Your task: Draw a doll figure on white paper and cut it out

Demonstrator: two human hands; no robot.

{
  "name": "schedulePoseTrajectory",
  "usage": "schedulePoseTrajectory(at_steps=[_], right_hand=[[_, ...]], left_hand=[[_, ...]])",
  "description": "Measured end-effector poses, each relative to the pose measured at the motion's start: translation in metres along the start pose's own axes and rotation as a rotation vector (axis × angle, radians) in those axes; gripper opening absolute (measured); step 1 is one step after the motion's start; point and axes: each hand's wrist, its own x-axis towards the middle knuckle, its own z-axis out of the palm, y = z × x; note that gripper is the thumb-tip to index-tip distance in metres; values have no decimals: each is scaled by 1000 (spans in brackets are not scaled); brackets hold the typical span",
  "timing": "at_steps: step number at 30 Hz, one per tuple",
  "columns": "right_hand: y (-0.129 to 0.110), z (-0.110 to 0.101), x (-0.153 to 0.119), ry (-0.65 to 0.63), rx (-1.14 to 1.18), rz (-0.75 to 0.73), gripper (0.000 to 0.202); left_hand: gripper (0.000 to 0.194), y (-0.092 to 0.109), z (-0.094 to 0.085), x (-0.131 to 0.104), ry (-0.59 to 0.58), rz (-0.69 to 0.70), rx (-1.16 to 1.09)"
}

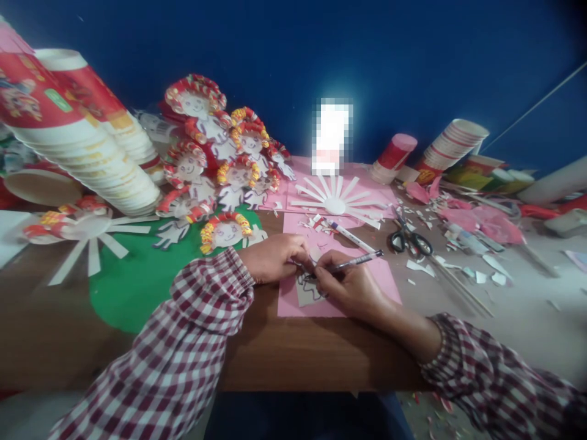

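A small piece of white paper [308, 296] with a dark wavy outline drawn on it lies on a sheet of pink paper [337, 309]. My right hand [351, 287] grips a pen [360, 259], whose tip points down at the drawing. The exact tip contact is hard to see behind the fingers. My left hand [277, 258] has its fingers curled together at the top of the white paper, holding it. Just beyond the hands, a capped white marker [352, 237] rests on the pink sheet.
Paper dolls with curled red and yellow hair [196, 101] lean at back left beside stacked paper cups [82, 146]. A green sheet [132, 293] lies left. White strips fan from a cup base [334, 205]. Scissors [408, 237], sticks and scraps lie right. A blue wall [275, 49] stands behind.
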Motion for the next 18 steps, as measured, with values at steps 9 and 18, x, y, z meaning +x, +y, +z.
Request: schedulePoseTrajectory(at_steps=[9, 18], right_hand=[[0, 0, 1, 33, -26, -47, 9], [2, 0, 1, 29, -19, -47, 9]], left_hand=[[44, -2, 3, -1, 55, 23, -13], [39, -1, 2, -2, 42, 39, -11]])
